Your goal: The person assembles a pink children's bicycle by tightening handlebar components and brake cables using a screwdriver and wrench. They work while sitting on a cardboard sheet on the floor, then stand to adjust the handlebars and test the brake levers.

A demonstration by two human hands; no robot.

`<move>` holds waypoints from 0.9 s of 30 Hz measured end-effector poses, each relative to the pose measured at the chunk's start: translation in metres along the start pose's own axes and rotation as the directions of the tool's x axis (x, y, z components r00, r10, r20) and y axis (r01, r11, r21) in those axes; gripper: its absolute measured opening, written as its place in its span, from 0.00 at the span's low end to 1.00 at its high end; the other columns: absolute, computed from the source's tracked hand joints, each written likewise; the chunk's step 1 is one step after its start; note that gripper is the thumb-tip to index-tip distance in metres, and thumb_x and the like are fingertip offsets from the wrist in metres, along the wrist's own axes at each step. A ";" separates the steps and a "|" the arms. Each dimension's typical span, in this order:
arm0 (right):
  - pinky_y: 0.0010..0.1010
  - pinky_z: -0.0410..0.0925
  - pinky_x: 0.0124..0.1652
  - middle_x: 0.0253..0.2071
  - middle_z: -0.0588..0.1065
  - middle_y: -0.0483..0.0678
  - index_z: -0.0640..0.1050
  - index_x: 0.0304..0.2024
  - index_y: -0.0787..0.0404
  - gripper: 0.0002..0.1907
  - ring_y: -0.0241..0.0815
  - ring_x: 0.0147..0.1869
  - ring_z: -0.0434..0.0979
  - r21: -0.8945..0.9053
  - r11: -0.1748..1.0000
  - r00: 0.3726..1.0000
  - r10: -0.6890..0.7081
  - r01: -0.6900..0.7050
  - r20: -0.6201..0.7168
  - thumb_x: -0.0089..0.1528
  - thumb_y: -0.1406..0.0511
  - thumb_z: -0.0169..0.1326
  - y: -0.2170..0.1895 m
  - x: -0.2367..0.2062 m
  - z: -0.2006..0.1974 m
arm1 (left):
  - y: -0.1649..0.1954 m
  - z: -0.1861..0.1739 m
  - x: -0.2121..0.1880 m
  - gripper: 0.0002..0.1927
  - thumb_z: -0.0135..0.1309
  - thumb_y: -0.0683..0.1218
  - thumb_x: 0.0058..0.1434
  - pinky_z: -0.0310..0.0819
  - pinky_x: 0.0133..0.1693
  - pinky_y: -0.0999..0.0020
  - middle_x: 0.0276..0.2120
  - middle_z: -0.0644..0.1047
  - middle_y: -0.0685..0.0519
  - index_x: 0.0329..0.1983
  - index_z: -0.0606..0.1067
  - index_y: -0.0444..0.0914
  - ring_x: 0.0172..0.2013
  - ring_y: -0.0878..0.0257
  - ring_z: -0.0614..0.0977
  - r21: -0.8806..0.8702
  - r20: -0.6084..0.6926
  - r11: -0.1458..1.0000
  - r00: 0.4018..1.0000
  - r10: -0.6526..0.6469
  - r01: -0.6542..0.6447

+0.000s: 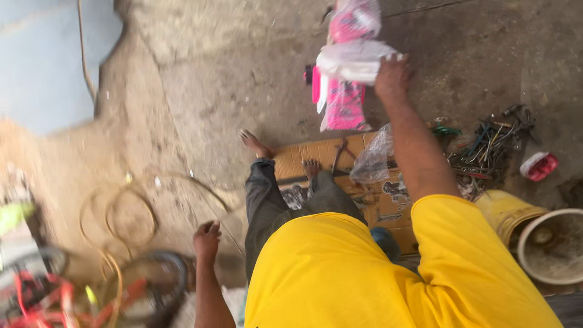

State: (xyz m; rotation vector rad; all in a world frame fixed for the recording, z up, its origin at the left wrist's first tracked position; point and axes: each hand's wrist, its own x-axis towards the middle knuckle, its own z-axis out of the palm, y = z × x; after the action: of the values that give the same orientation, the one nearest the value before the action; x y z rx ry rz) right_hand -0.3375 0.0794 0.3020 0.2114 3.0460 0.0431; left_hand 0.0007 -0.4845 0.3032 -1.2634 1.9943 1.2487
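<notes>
Nearest to us, our yellow shirt (340,273) is filling the bottom of the view, with our grey trousers (273,200) and bare feet stretching away over a flattened cardboard sheet (382,200) lying on the concrete floor (231,79). We are reaching our right hand (393,76) far forward, and its fingers are closing on the edge of a white plastic wrapping (352,61) that is covering part of a pink packaged item (345,100) resting on the floor at the far middle. Our left hand (206,238) is hanging loosely curled at the near left, holding nothing, just above the floor. A crumpled clear plastic bag (373,158) is lying on the cardboard just beside our right forearm. To the right, a heap of metal tools (489,146) is spreading over the floor, with a small red and white container (539,166) beside it. At the near right, a yellow drum (504,209) is touching a pale bucket (552,246). On the left, coiled hose (121,212) is lying near a black tyre (164,279) and a blurred red frame (42,297).
</notes>
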 end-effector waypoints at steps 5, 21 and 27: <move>0.66 0.61 0.61 0.65 0.68 0.55 0.74 0.60 0.59 0.15 0.64 0.74 0.58 0.014 0.988 0.973 0.149 -0.153 0.177 0.73 0.64 0.42 -0.023 0.009 0.002 | 0.104 0.003 0.102 0.17 0.57 0.48 0.65 0.75 0.36 0.63 0.40 0.81 0.46 0.52 0.78 0.32 0.36 0.59 0.82 0.372 0.271 0.897 0.952 0.141 -0.238; 0.66 0.63 0.58 0.73 0.60 0.59 0.75 0.60 0.53 0.18 0.69 0.71 0.58 -0.042 0.926 0.919 0.379 -0.376 0.113 0.68 0.66 0.46 -0.040 0.027 -0.009 | 0.505 -0.041 0.350 0.13 0.55 0.46 0.69 0.72 0.29 0.69 0.32 0.78 0.48 0.49 0.78 0.31 0.29 0.62 0.78 0.192 0.233 0.876 0.887 0.398 -0.443; 0.62 0.63 0.63 0.73 0.61 0.56 0.74 0.64 0.51 0.26 0.66 0.73 0.58 0.006 0.917 0.915 0.396 -0.398 0.074 0.63 0.69 0.52 -0.045 0.065 -0.016 | 0.541 0.067 0.335 0.16 0.62 0.54 0.59 0.74 0.49 0.55 0.42 0.83 0.44 0.41 0.83 0.37 0.46 0.49 0.82 0.626 0.553 0.382 0.733 0.396 -0.679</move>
State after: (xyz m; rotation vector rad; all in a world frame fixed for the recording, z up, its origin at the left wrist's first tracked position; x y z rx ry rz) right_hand -0.4096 0.0436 0.3106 0.8122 2.8787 0.0296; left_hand -0.6376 -0.4898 0.2588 0.1035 2.3462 0.5040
